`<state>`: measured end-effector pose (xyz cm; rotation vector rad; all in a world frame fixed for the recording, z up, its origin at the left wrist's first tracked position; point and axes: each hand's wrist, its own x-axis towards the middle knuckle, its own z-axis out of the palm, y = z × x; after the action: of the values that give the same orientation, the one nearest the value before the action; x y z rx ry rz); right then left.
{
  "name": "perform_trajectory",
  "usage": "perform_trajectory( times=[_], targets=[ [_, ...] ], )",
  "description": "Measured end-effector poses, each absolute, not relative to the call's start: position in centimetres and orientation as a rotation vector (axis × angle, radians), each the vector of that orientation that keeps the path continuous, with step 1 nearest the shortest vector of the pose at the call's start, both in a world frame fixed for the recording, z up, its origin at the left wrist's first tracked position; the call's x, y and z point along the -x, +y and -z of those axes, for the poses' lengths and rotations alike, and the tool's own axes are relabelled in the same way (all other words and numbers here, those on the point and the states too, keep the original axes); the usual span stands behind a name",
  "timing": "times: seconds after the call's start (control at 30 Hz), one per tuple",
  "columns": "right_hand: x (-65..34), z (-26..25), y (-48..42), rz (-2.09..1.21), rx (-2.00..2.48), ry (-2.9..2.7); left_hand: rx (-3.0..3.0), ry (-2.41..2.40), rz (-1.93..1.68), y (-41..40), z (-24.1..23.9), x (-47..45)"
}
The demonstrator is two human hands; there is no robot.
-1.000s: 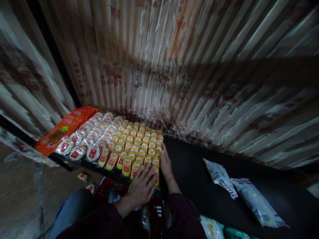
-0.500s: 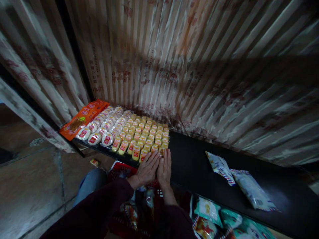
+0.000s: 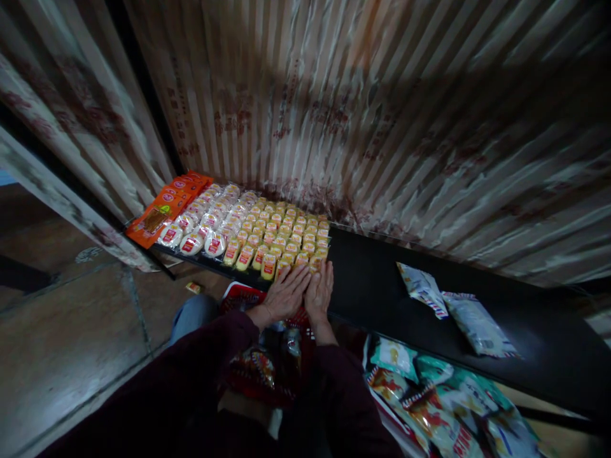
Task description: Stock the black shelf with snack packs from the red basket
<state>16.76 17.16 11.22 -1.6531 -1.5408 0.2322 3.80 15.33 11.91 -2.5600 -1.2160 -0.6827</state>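
Observation:
Rows of small yellow snack packets (image 3: 281, 235) lie packed together on a black shelf (image 3: 372, 286). My left hand (image 3: 285, 294) lies flat with fingers stretched out, fingertips against the front row of the yellow packets. My right hand (image 3: 319, 294) lies flat beside it, fingers together and extended, touching the right front corner of the same rows. Neither hand holds anything. White round packets (image 3: 200, 222) fill the rows to the left, and orange packets (image 3: 165, 207) lie at the far left end.
Two pale snack bags (image 3: 453, 305) lie on the shelf to the right. A red basket (image 3: 258, 369) of packets sits below my arms. More colourful bags (image 3: 429, 407) pile at lower right. A striped curtain (image 3: 358, 114) hangs behind the shelf. Tiled floor (image 3: 71, 331) shows at left.
Both hands have drawn back from on top of the yellow rows to their front edge and come side by side. The view has pulled back and tilted down, revealing more bags below.

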Motion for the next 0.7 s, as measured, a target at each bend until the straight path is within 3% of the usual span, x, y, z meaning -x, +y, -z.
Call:
perform_trajectory(
  times=[0.47, 0.7],
  targets=[
    [-15.6, -12.1, 16.9, -0.287, 1.761, -1.630, 2.573, -1.407, 0.602, 15.4, -12.0, 4.1],
    [-15.6, -13.6, 12.9, 0.032, 1.505, -1.616, 2.604, -1.346, 0.824, 13.2, -12.3, 4.5]
  ],
)
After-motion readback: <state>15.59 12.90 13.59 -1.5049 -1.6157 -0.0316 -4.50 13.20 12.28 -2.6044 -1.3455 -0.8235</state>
